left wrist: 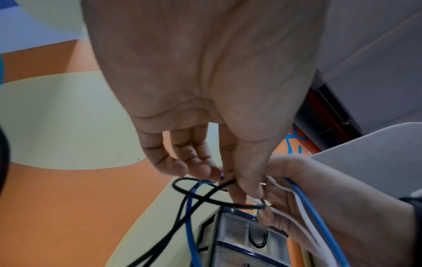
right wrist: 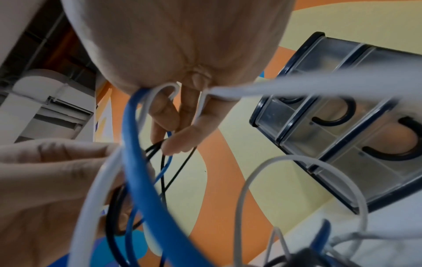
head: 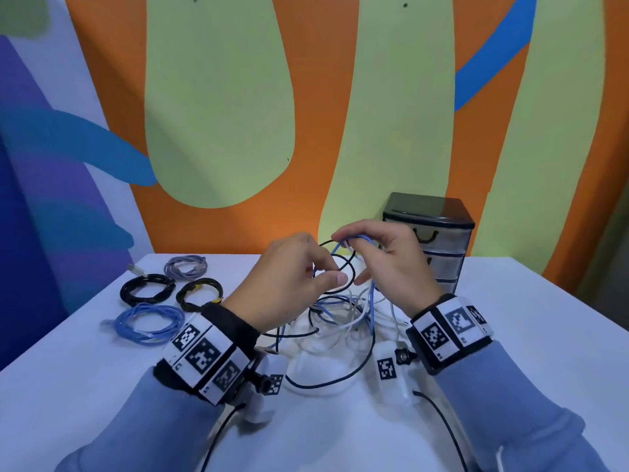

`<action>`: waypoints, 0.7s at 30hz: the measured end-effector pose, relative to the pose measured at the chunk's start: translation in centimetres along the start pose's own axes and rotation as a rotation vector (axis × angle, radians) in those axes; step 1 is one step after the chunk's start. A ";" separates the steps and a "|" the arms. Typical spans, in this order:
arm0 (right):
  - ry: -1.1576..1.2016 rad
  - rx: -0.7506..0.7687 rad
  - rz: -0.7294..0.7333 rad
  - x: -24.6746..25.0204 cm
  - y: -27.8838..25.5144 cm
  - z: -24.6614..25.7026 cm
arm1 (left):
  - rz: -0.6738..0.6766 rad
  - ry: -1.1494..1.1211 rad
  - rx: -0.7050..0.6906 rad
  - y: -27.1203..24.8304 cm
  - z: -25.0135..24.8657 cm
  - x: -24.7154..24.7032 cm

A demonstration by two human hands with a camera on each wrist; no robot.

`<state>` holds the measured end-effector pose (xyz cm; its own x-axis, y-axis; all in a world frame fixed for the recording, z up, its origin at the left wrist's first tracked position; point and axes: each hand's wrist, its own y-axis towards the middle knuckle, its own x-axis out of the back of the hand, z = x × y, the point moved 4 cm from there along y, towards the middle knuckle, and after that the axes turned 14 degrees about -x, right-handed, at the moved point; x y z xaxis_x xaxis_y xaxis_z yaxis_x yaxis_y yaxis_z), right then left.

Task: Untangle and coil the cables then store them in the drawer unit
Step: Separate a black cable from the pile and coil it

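A tangle of black, blue and white cables [head: 340, 321] lies mid-table. Both hands are raised above it, close together. My left hand [head: 328, 272] pinches a black cable [head: 354, 270] that forms a loop; the left wrist view shows the left hand [left wrist: 228, 180] with the black cable [left wrist: 198, 196] at its fingertips. My right hand [head: 354, 257] grips a blue cable [head: 372, 301] that hangs down to the tangle. In the right wrist view the right hand's [right wrist: 173, 140] fingers curl round the blue cable [right wrist: 137, 162] and a white cable [right wrist: 274, 86]. The drawer unit [head: 442, 247] stands just behind the right hand, drawers closed.
Several coiled cables lie at the table's left: a grey coil [head: 186, 266], a black coil [head: 146, 289], a black coil with a yellow tie [head: 200, 292] and a blue coil [head: 149, 323]. A painted wall runs behind the white table [head: 527, 318].
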<state>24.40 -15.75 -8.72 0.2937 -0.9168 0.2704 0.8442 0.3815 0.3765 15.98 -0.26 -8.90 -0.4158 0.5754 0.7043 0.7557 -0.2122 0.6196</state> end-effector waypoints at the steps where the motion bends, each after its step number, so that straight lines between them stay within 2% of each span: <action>1: -0.001 0.001 -0.010 0.1 0.0 0.0 | -0.017 -0.025 -0.012 0.0 -0.1 0.0; 4: -0.003 -0.022 -0.103 0.8 0.7 -0.9 | -0.083 -0.179 -0.032 0.0 -0.3 0.4; 7: 0.072 -0.121 -0.216 2.0 1.6 -2.2 | -0.190 -0.345 -0.051 0.1 -0.3 1.5; 9: 0.104 -0.165 -0.270 2.7 2.0 -3.0 | -0.333 -0.404 -0.072 0.0 -0.2 2.4; 12: 0.106 -0.225 -0.366 4.3 2.2 -4.0 | -0.643 -0.548 -0.048 -0.3 0.6 4.4; 16: 0.085 -0.271 -0.471 6.1 2.1 -4.8 | -1.016 -0.631 0.081 -1.6 3.0 7.2; 18: 0.059 -0.274 -0.511 6.4 1.9 -4.8 | -1.108 -0.612 0.175 -2.1 4.2 7.5; 21: 0.031 -0.281 -0.527 6.3 1.9 -4.7 | -1.171 -0.592 0.281 -2.5 5.3 7.3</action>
<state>29.96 -21.33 -10.52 -0.1879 -0.9786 0.0834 0.9647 -0.1679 0.2029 13.78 8.63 -7.15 -0.6587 0.5736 -0.4869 0.2156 0.7639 0.6082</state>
